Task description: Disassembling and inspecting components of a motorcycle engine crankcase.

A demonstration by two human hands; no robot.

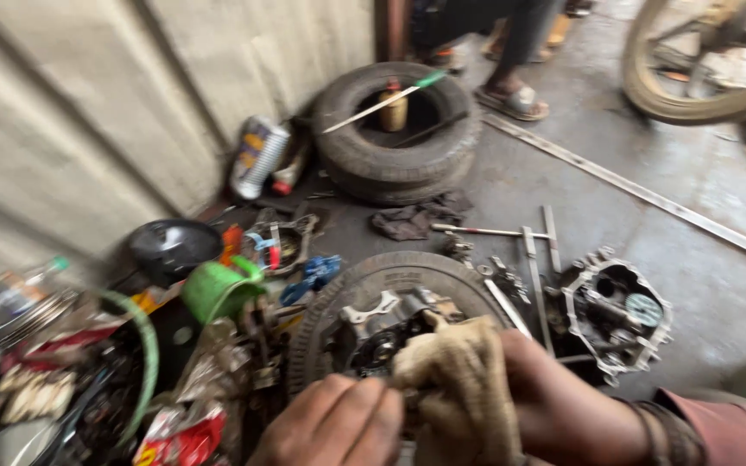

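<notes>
Soft, even daylight without hard shadows; motion blur smears the left edge and foreground.

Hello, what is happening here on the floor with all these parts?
A person is working low over a concrete floor. The right hand presses a dirty beige cloth against a dark metal engine part that rests on a small black tyre lying flat. The left hand is close beside the cloth, but what it grips is hidden. An open grey engine casing and long metal tools lie to the right.
</notes>
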